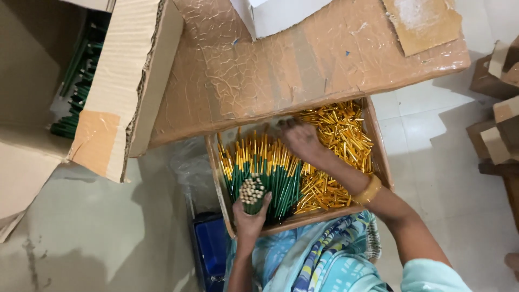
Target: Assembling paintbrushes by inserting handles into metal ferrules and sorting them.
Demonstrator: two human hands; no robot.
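My left hand (250,218) grips an upright bundle of green pencil-like sticks (252,193), their pale round ends facing up, at the near edge of an open cardboard box (380,157). The box holds a heap of loose green sticks with yellow ends (270,167) on its left and a pile of small gold metal tubes (338,130) on its right. My right hand (303,141), with a gold bangle (368,190) on the wrist, reaches into the box and rests on the far end of the green sticks, fingers curled down; whether it grasps any I cannot tell.
A large crinkled, taped cardboard sheet (303,59) overhangs the back of the box. At the left an open carton (130,81) holds more green sticks (78,81). A blue bin (211,249) sits below the box. Cardboard pieces (500,124) lie on the tiled floor at right.
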